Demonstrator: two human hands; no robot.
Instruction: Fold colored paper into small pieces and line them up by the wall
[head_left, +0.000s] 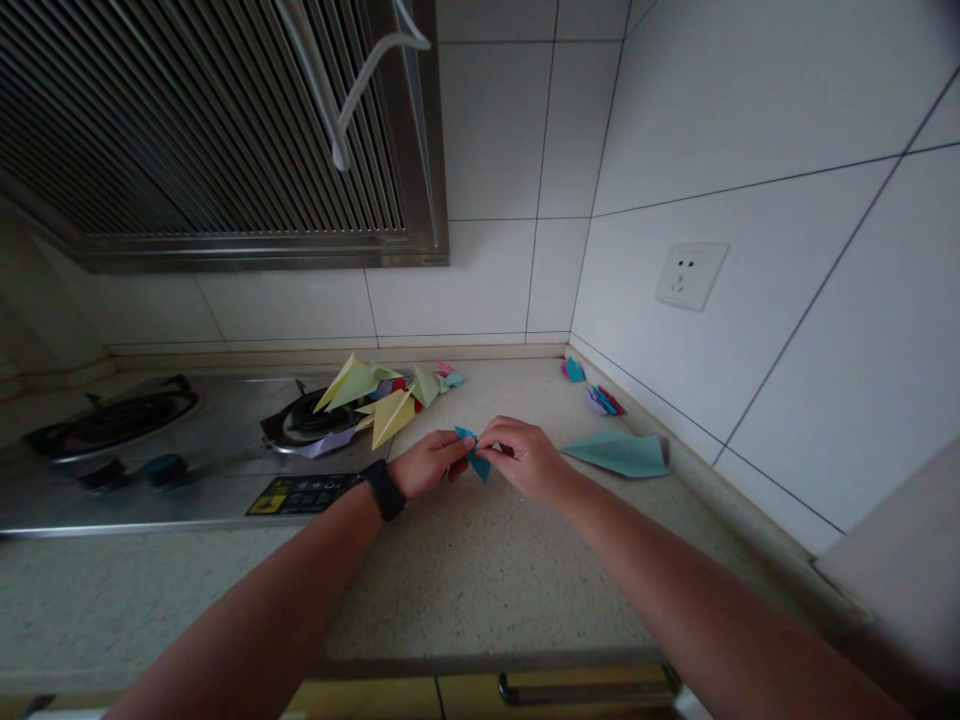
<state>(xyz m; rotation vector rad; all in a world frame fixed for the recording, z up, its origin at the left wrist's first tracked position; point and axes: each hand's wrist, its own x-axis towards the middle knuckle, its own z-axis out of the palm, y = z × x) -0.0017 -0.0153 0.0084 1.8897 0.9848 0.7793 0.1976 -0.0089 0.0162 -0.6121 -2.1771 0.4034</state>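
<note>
Between my two hands is a small piece of folded blue paper (480,466), held just above the counter. My left hand (431,462), with a black band on its wrist, pinches the paper between thumb and fingers. From the other side, the fingertips of my right hand (525,455) are pressed together on the paper's upper edge. Right of my right hand lies a larger folded teal paper (619,453), flat and pointed at its left end. Left of my hands, folded yellow-green papers (394,415) lie in a loose heap reaching onto the stove.
A gas stove (217,480) with two burners fills the left of the counter (480,600). Small folded coloured papers (602,400) sit by the right wall, below a socket (691,276). A range hood (262,150) with a white cable (367,75) hangs overhead.
</note>
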